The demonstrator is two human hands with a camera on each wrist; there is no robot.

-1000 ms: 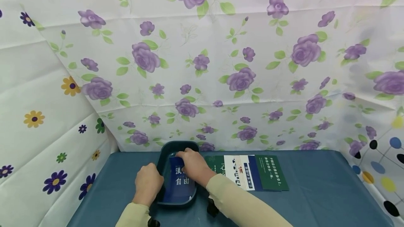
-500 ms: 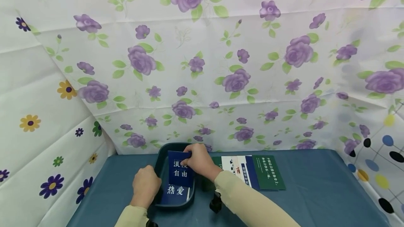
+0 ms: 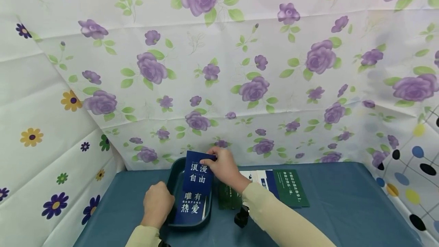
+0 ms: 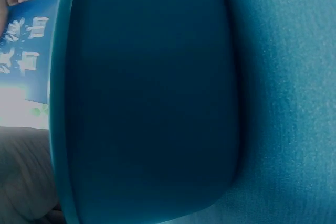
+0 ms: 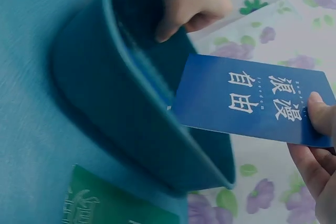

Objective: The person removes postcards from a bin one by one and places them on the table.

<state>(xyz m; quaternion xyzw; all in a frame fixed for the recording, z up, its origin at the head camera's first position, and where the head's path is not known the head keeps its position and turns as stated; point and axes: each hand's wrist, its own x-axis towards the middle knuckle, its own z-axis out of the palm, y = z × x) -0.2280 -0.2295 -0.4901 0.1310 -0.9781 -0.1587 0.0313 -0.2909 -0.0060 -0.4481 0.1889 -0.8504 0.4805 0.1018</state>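
Observation:
Pinched at its upper right corner by my right hand (image 3: 224,169), a dark blue card (image 3: 198,174) with white Chinese characters is raised over a deep dark teal bin (image 5: 89,61). In the right wrist view the card's lower end overlaps the bin's rim. My left hand (image 3: 157,205) grips the bin's left wall, its thumb (image 5: 167,31) reaching inside. Another blue card (image 3: 190,210) with white characters lies in the bin, partly covered by the raised one in the head view. The left wrist view is mostly filled by the bin's outer wall (image 4: 152,87).
To the right of the bin is an overlapping row of cards: a dark green card (image 3: 291,188), white printed cards (image 3: 253,175), and another green card (image 3: 226,197) close beside the bin. The blue-covered table (image 3: 336,209) meets a flowered cloth wall (image 3: 219,129) behind and at the sides.
My right hand has lifted the blue card up and slightly right out of the bin, uncovering the other blue card below. My left hand has stayed on the bin's wall.

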